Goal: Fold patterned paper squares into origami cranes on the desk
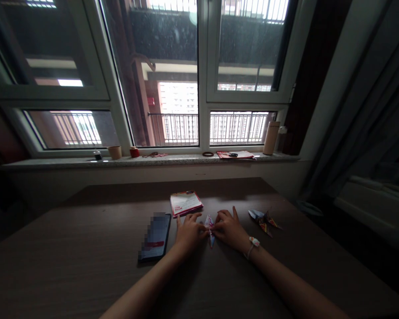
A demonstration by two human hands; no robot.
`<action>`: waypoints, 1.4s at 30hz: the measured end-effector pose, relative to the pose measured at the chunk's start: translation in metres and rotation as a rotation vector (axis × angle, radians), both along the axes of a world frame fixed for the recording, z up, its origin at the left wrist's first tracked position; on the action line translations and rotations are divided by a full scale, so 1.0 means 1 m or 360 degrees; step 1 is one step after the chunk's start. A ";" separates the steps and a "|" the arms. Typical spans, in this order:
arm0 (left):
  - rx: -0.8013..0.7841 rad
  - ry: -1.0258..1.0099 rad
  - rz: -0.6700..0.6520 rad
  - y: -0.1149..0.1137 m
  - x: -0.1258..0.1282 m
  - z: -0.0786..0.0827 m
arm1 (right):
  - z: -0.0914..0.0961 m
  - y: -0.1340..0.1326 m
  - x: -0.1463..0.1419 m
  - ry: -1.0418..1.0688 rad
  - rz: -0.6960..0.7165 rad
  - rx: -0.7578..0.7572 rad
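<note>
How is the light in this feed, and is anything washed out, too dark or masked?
Head view: backlit, with daylight beyond the window washed out; the table dim; the curtain nearly lost in shadow; shapes stretched toward the edges; the phone partly pixelated; the folded paper between left hand and right hand visible, its creases too small to make out.

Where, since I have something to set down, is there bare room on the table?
The table is bare left of the phone and between the right forearm and the table's right edge. The middle is crowded: the left hand is close to phone and paper stack, the right hand near some folded pieces, and both hold a folded paper.
</note>
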State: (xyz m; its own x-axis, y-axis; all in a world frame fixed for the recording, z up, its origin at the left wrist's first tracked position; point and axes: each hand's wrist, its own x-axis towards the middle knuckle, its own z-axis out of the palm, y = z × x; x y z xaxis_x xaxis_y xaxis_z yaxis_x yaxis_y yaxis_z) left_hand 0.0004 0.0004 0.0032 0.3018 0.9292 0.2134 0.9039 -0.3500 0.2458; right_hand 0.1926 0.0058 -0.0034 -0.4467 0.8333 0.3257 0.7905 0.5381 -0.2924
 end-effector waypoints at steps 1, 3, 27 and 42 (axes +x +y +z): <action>-0.0003 0.0015 0.0010 0.000 0.000 0.000 | 0.000 0.000 0.000 -0.0004 -0.0034 -0.0021; 0.0014 0.0055 0.0010 0.000 0.000 0.002 | 0.001 0.000 0.000 -0.0009 -0.0094 -0.0061; 0.0042 -0.0120 0.0057 -0.006 -0.001 -0.003 | -0.005 0.000 0.002 0.0115 -0.0180 -0.0108; -0.0195 -0.0041 0.0137 0.003 -0.011 0.006 | -0.003 0.004 0.002 0.0150 -0.0291 -0.0221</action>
State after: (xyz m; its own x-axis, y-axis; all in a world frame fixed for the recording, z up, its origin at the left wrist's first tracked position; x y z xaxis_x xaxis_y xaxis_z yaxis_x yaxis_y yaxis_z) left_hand -0.0104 0.0038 0.0091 0.2160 0.9709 0.1037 0.9220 -0.2378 0.3056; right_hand 0.1949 0.0095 -0.0066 -0.2578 0.9371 0.2355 0.8367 0.3384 -0.4305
